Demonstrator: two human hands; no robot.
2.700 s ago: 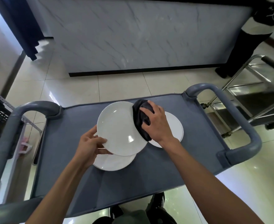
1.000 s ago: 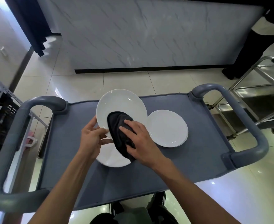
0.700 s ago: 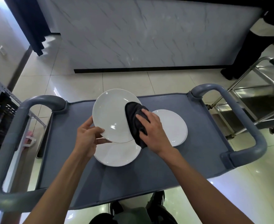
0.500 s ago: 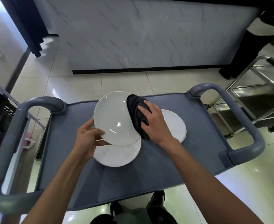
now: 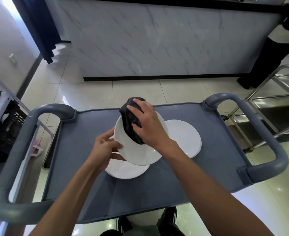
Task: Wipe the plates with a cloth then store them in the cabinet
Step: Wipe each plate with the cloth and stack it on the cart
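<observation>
a white plate (image 5: 135,150) is gripped at its near-left rim by the left hand (image 5: 104,149), tilted above the cart surface (image 5: 191,176); a black cloth (image 5: 130,121) is pressed onto it under the right hand (image 5: 145,123), fingers curled over the cloth; two more plates lie beneath and beside

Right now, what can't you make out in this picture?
- Middle of the held plate: covered by the cloth and right hand.
- Lower plate: mostly under the held one and the left hand.
- Bystander: cut off by the head view's edge.
- No cabinet in view.
</observation>
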